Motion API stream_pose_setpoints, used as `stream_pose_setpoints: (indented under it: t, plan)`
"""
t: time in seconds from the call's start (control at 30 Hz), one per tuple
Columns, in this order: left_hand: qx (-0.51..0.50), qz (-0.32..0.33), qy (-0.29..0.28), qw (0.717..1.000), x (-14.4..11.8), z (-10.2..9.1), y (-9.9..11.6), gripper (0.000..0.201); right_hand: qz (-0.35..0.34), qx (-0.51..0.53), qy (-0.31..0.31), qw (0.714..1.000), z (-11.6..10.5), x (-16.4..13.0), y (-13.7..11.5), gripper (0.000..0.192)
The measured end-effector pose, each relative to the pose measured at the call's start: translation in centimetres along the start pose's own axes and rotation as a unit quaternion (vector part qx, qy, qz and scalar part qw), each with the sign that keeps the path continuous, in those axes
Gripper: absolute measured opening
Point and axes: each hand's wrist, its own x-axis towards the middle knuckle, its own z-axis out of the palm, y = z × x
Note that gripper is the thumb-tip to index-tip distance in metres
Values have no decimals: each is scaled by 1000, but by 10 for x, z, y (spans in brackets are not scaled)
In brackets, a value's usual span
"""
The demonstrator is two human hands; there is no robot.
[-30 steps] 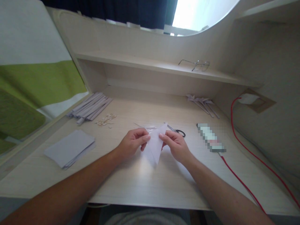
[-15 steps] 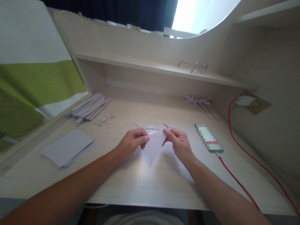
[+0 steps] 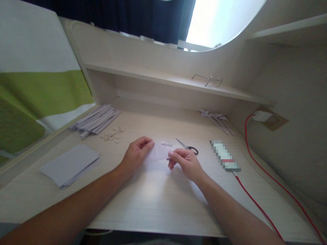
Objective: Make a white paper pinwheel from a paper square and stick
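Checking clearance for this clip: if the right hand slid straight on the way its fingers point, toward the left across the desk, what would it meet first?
The right hand already pinches the folded paper; straight beyond it is the left hand, though depth is unclear.

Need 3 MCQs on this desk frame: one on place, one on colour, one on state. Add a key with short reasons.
1. Where do the wire-framed glasses lie?
A. on the shelf above the pale wooden desk
B. on the stack of grey paper sheets
C. beside the black-handled scissors

2. What colour is the cable running from the wall socket?
A. red
B. blue
C. white

3. How is the small folded white paper held?
A. pinched between both hands
B. lying loose, untouched
C. in the left hand only

Key:
1 A: the glasses rest on the shelf board, apart from the desk items.
2 A: the cable shows red along the desk's right side.
3 A: the left hand and right hand each grip an end with their fingers.
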Motion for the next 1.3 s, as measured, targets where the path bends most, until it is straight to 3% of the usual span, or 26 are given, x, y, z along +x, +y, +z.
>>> stream_pose_setpoints:
  t: [0.33,0.63,0.83,1.3]
  plan:
    - [-52,-49,-57,996,1,-5,-4,28,-16,30,80,996,-2,5,5,38]
    - [-53,-24,-31,998,-5,1,-6,33,25,28,-27,999,7,-2,0,27]
    - [-14,-26,-66,997,-14,12,-3,33,18,9,-51,999,12,-4,4,26]
    - [15,1,1,1000,-8,2,3,40,37,5,-75,997,9,-3,9,35]
